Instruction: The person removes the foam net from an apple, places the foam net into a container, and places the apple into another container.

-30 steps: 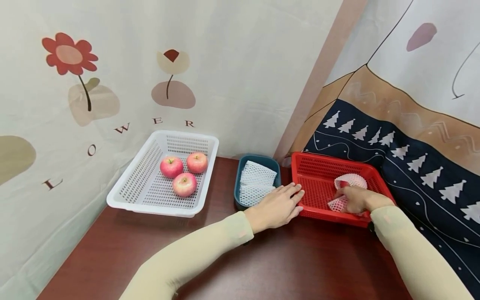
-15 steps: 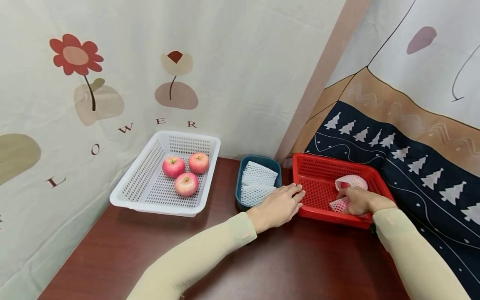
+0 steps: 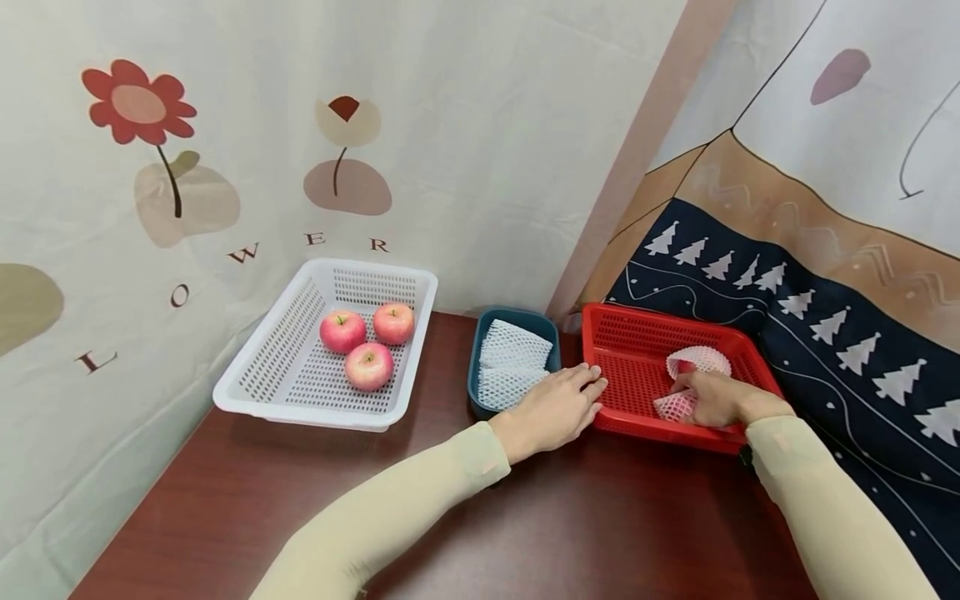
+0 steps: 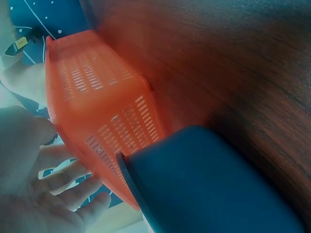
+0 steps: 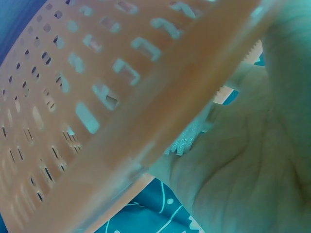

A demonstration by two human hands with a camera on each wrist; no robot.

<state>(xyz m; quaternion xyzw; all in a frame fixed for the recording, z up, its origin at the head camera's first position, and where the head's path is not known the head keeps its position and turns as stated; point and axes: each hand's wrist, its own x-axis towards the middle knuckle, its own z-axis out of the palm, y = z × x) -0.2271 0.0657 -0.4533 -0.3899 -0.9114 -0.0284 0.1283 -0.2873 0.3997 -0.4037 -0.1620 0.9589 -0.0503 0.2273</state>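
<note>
Close to me is the brown table (image 3: pixel 585 533). My left grip (image 3: pixel 552 414) has its fingers spread, reaching to the left edge of the red basket (image 3: pixel 645 427) — nothing is held there. My right grip (image 3: pixel 716 400) reaches into that basket, with its fingers bent in at the pink net (image 3: pixel 708 360). The net is in the right part of the basket, and it shows on two sides of my fingers. My own hand hides the tips, so I cannot tell if they pinch the net or what is inside it.

I think this is the step of working on the net. The next move calls for soft fingers, since the net looks squishy — and a steady basket.

Just beside the red basket is the blue box (image 4: pixel 194 179) with white nets (image 3: pixel 513 350) in it. Over to the left, three apples (image 3: pixel 369 367) sit bare in the white basket (image 3: pixel 322 419). Behind it all hangs a pale curtain (image 3: pixel 480 167).
</note>
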